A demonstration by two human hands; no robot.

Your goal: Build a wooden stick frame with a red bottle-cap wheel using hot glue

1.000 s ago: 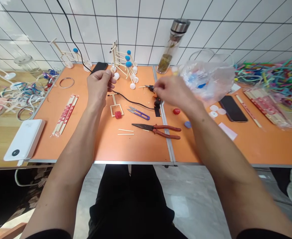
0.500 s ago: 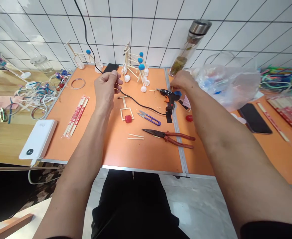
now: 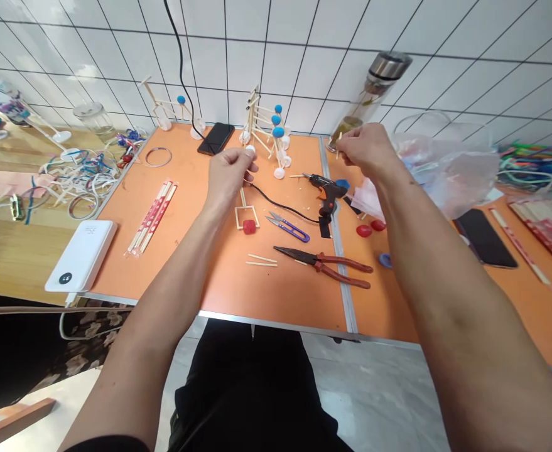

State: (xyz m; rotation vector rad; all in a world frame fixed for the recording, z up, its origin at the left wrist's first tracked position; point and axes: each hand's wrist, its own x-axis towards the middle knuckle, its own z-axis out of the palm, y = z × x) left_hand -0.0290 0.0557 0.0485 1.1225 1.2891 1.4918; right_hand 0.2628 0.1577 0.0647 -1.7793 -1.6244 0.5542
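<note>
1. Left hand (image 3: 227,179). On my remote feed I saw this hand raised above the desk (image 3: 294,307), clenched on a small white cap (image 3: 250,150) that showed at its fingertips.
2. Right hand (image 3: 365,150). I saw this hand raised too, well apart from the left, pinching a thin wooden stick (image 3: 339,144) between its fingertips. The stick tilted slightly and overlapped the lower end of a glass bottle (image 3: 353,119) standing behind it on the desk.
3. Between the hands. A black hot glue gun (image 3: 325,191) with an orange trigger lay on the desk, below and nearer the right hand, with its nozzle pointing left. Its black cable (image 3: 280,204) ran left and passed just beneath the left hand.
4. Below the left hand. A small wooden stick frame (image 3: 242,210) lay flat, with a red cap (image 3: 249,226) inside it. To its right I saw blue-handled thread snips (image 3: 287,227), two loose sticks (image 3: 261,260) and red-handled long-nose pliers (image 3: 323,267).
5. Beyond the hands. Two stick models with blue balls (image 3: 264,132) stood near the far edge, beside a black phone (image 3: 216,138).
6. At the sides. A clear plastic bag (image 3: 449,169) lay right of the right hand, and wrapped chopsticks (image 3: 151,218) lay left of the left hand.
</note>
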